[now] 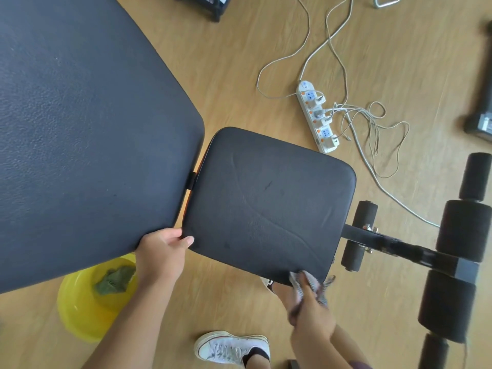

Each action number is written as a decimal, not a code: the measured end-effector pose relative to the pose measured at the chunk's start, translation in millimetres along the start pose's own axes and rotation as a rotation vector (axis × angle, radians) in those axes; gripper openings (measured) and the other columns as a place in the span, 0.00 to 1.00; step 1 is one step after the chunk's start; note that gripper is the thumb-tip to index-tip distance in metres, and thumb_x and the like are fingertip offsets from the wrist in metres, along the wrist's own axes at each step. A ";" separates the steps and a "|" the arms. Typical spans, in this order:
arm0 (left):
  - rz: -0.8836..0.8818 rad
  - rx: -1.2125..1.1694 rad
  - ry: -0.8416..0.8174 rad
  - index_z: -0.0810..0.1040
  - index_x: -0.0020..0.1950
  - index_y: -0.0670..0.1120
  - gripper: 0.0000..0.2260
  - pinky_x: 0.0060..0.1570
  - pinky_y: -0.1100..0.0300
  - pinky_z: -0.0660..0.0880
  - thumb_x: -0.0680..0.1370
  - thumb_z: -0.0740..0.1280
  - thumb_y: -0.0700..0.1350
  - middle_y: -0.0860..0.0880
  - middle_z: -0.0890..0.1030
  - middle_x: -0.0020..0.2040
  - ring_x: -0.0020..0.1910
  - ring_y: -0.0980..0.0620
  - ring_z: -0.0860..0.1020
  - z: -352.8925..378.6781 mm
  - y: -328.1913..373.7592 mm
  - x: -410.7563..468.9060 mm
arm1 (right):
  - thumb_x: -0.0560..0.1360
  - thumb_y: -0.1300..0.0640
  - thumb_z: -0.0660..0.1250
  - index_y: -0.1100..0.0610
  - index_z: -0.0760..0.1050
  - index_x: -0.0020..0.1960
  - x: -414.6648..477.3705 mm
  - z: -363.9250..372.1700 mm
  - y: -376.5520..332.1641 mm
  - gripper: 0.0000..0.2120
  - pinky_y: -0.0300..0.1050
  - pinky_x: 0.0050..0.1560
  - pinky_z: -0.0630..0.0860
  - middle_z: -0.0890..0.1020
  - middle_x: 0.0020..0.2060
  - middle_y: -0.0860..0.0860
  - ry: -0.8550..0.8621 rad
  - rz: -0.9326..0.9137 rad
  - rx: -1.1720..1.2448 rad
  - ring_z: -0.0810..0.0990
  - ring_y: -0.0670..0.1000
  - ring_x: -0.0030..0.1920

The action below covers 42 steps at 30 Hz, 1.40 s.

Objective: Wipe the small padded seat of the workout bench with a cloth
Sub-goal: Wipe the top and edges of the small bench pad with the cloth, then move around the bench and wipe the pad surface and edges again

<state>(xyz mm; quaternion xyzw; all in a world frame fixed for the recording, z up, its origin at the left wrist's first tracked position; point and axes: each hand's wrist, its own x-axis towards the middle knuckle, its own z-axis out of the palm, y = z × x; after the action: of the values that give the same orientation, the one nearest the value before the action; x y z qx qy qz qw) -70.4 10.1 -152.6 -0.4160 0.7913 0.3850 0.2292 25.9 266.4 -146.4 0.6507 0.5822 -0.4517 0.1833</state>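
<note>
On the floor at far left a yellow basin (80, 310) holds a green rag (115, 279). Your left hand (159, 258) curls its grip over the near corner of the large back pad (80, 129), thumb touching the small padded seat (269, 201). Your right hand (311, 312) is closed around a striped cloth (310, 284), apparently pressed to the seat's near edge, though it is blurred. Foam rollers (458, 233) stand further right.

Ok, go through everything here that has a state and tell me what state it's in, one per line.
small seat pad: uncovered, creased, a dark scuff near its middle
striped cloth: bunched, at the seat's near edge
right hand: closed on the cloth
left hand: gripping the seat's corner
yellow basin: on the floor, holding a green rag
power strip: several plugs in
</note>
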 end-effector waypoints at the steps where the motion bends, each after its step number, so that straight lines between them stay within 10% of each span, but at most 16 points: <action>1: -0.001 0.000 0.001 0.85 0.61 0.39 0.16 0.57 0.52 0.76 0.75 0.76 0.42 0.42 0.87 0.56 0.50 0.46 0.82 0.4 -0.1 -0.1 | 0.73 0.43 0.75 0.61 0.83 0.46 5.8 -11.0 -5.3 0.19 0.43 0.31 0.72 0.82 0.30 0.58 0.048 -0.073 -0.014 0.76 0.55 0.30; 7: 0.010 0.019 0.009 0.85 0.61 0.39 0.16 0.52 0.54 0.75 0.75 0.76 0.42 0.42 0.87 0.55 0.47 0.51 0.79 0.9 1.3 -2.7 | 0.76 0.61 0.71 0.56 0.84 0.46 38.6 -32.3 -87.4 0.03 0.38 0.35 0.73 0.83 0.34 0.50 0.022 -0.457 -0.255 0.79 0.52 0.36; 15: -0.046 -0.011 0.007 0.85 0.60 0.40 0.15 0.55 0.48 0.81 0.74 0.77 0.42 0.44 0.88 0.51 0.48 0.43 0.87 2.9 -0.3 -1.6 | 0.69 0.48 0.80 0.54 0.85 0.40 76.1 -1.4 -258.8 0.10 0.35 0.23 0.69 0.82 0.24 0.48 -0.014 -0.532 -0.117 0.75 0.46 0.21; 21: -0.075 -0.032 0.008 0.86 0.59 0.40 0.15 0.56 0.46 0.81 0.73 0.77 0.42 0.44 0.88 0.51 0.48 0.43 0.87 3.7 -1.1 -1.7 | 0.66 0.36 0.76 0.55 0.79 0.40 58.2 -24.3 -152.4 0.22 0.39 0.29 0.75 0.78 0.30 0.54 0.016 -0.320 -0.256 0.76 0.51 0.27; 26: -0.059 -0.008 -0.024 0.85 0.60 0.42 0.16 0.57 0.45 0.80 0.73 0.76 0.44 0.45 0.88 0.53 0.51 0.42 0.86 -1.1 1.2 -3.3 | 0.70 0.49 0.78 0.62 0.83 0.41 27.4 -48.1 -65.0 0.15 0.38 0.22 0.69 0.78 0.23 0.50 -0.124 -0.296 -0.516 0.72 0.49 0.19; 33: 0.197 -0.091 0.012 0.81 0.65 0.54 0.18 0.50 0.62 0.76 0.75 0.74 0.51 0.57 0.86 0.57 0.48 0.59 0.82 -37.8 -21.4 -86.9 | 0.72 0.64 0.75 0.57 0.72 0.37 -41.1 -35.8 -132.0 0.12 0.47 0.32 0.77 0.81 0.35 0.59 -0.086 -0.887 -0.878 0.80 0.58 0.33; 42: 0.099 -0.328 0.114 0.79 0.65 0.60 0.28 0.58 0.52 0.78 0.67 0.71 0.68 0.62 0.83 0.59 0.57 0.63 0.80 -105.5 -143.6 -171.2 | 0.71 0.70 0.74 0.55 0.67 0.36 -186.4 65.3 -51.8 0.18 0.33 0.28 0.68 0.76 0.36 0.59 -0.643 -1.315 -1.045 0.71 0.43 0.30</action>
<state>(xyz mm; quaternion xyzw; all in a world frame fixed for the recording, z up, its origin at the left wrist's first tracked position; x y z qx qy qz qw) 139.0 -43.1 -32.7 -0.4295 0.7491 0.4956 0.0938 -30.3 119.4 -16.4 -0.1383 0.8889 -0.3033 0.3143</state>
